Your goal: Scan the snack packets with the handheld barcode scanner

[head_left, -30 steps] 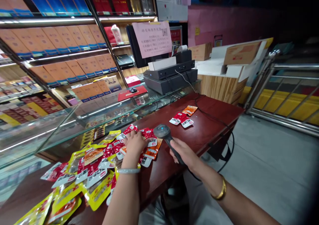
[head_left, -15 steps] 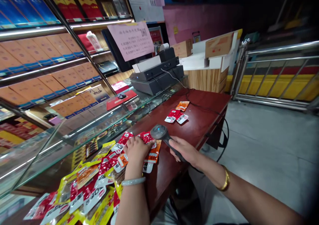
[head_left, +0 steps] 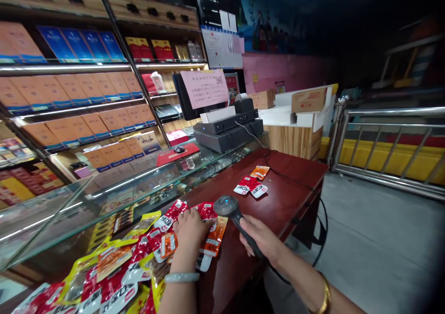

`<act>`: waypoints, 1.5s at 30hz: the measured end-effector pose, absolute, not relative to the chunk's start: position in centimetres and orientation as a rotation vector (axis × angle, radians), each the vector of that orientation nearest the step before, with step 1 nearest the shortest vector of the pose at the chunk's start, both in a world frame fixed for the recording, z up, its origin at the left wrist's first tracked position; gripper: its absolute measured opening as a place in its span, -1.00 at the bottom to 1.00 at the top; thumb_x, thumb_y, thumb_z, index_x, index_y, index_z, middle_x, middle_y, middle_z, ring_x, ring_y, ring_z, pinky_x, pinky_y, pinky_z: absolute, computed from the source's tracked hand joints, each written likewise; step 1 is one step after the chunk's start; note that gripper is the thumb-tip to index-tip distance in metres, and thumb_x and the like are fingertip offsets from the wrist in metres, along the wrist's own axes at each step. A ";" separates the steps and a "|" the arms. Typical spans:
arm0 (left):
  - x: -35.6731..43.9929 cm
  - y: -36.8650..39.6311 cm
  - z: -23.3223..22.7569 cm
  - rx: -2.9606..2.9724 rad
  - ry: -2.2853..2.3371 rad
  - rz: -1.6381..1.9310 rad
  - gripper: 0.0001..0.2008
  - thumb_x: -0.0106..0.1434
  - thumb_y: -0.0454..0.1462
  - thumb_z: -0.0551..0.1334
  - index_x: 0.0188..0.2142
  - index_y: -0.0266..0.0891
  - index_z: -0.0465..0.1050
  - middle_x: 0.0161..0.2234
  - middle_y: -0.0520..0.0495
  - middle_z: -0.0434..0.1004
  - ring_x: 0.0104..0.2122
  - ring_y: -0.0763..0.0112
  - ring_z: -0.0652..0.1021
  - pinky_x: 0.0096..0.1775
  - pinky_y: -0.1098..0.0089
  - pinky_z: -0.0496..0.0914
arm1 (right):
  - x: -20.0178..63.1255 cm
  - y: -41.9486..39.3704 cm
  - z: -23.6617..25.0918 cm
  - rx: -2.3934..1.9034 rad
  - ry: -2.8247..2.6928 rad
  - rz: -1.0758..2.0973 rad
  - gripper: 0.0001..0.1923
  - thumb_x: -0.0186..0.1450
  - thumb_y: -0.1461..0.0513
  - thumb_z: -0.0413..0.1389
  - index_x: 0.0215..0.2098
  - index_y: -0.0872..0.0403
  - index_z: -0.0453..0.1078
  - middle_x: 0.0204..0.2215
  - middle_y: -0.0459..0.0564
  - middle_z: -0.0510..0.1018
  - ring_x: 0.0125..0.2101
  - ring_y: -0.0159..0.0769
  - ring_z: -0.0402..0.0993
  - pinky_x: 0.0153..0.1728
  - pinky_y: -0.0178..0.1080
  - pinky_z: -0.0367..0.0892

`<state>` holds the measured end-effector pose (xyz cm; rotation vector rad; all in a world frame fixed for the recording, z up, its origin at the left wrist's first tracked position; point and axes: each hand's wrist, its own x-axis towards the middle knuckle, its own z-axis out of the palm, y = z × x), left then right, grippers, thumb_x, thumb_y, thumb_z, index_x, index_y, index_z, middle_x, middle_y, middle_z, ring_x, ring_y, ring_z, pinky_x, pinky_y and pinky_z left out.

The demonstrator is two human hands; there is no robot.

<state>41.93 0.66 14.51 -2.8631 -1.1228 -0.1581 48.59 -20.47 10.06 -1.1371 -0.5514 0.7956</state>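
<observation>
My right hand [head_left: 262, 240] grips the handle of a dark barcode scanner [head_left: 227, 207], whose head points down toward the snack packets. My left hand [head_left: 189, 230] lies on a pile of red, orange and yellow snack packets [head_left: 153, 249] on the dark red wooden counter [head_left: 288, 198], fingers pressed on a red packet [head_left: 207, 210]. A small separate group of red and orange packets [head_left: 252, 184] lies farther along the counter, beyond the scanner.
A glass display case [head_left: 104, 198] runs along the left. Behind it stand shelves of boxed cartons [head_left: 86, 100]. A cash register [head_left: 227, 126] with a pink notice [head_left: 205, 87] sits at the counter's far end. A metal railing [head_left: 389, 142] stands at right.
The view has tilted upward, showing more of the shelves and wall. Both hands stay in about the same place over the packets, the scanner still held.
</observation>
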 end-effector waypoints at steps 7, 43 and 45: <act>42.8 0.5 13.9 -2.992 -1.018 -0.401 -0.62 0.29 -0.03 0.23 -0.04 -0.23 0.45 -0.06 -0.31 0.61 0.07 -0.04 0.51 0.05 0.08 0.26 | 48.6 -20.6 10.2 -1.107 -0.555 0.789 -0.37 0.24 -0.30 0.14 -0.13 0.05 0.31 -0.66 -0.29 0.33 -0.73 -0.51 0.13 -0.64 -0.39 0.15; 44.6 -0.3 13.5 -3.359 -1.195 -1.080 -0.78 0.41 -0.08 0.02 -0.25 -0.11 0.30 -0.39 -0.04 0.55 -0.34 0.24 0.56 -0.29 0.32 0.34 | 47.9 -21.1 10.7 -1.054 -0.503 0.642 -0.25 0.22 -0.29 0.17 0.07 0.09 0.31 -0.65 -0.29 0.29 -0.72 -0.49 0.10 -0.64 -0.38 0.09; 44.7 -0.9 13.3 -3.372 -1.146 -0.991 -0.78 0.42 -0.09 0.01 -0.25 -0.11 0.30 -0.39 -0.05 0.55 -0.33 0.24 0.56 -0.30 0.33 0.32 | 47.7 -21.3 11.0 -1.049 -0.496 0.625 -0.27 0.23 -0.28 0.17 0.07 0.09 0.30 -0.65 -0.29 0.29 -0.71 -0.50 0.10 -0.63 -0.38 0.08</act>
